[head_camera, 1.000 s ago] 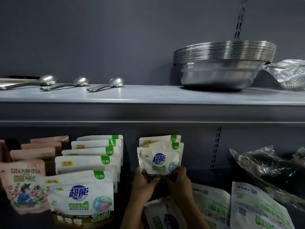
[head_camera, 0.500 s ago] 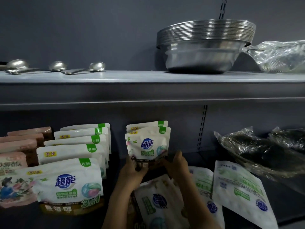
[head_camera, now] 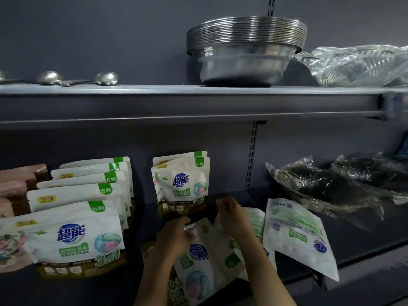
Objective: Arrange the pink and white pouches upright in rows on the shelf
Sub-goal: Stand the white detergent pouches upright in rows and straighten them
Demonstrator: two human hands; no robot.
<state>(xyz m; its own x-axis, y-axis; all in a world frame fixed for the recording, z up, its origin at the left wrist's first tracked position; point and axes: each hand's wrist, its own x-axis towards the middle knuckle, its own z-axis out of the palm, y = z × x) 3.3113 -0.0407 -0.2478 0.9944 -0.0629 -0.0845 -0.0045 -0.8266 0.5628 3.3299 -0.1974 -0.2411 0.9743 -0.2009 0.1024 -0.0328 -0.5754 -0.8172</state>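
Observation:
Two white pouches (head_camera: 181, 182) stand upright, one behind the other, at the back of the lower shelf (head_camera: 364, 244). Left of them stands a longer row of white pouches (head_camera: 77, 235), and pink pouches (head_camera: 19, 180) stand at the far left. A white pouch (head_camera: 205, 257) lies flat at the shelf front. My left hand (head_camera: 174, 237) pinches its top edge. Just in front of the two upright pouches, my right hand (head_camera: 231, 217) hovers with loosely curled fingers and holds nothing. Two more white pouches, one (head_camera: 298, 235) face down at the right and one (head_camera: 256, 219) partly under my right wrist, lie flat.
Dark plastic-wrapped bundles (head_camera: 331, 184) lie at the right of the lower shelf. The upper shelf carries a stack of steel bowls (head_camera: 245, 47), metal spoons (head_camera: 106, 78) and a clear plastic-wrapped item (head_camera: 364, 62). A slotted upright (head_camera: 254, 155) runs down the back wall.
Both hands have let go of the front upright pouch and drawn back. My left hand has dropped onto the flat pouch. The view has shifted to the right.

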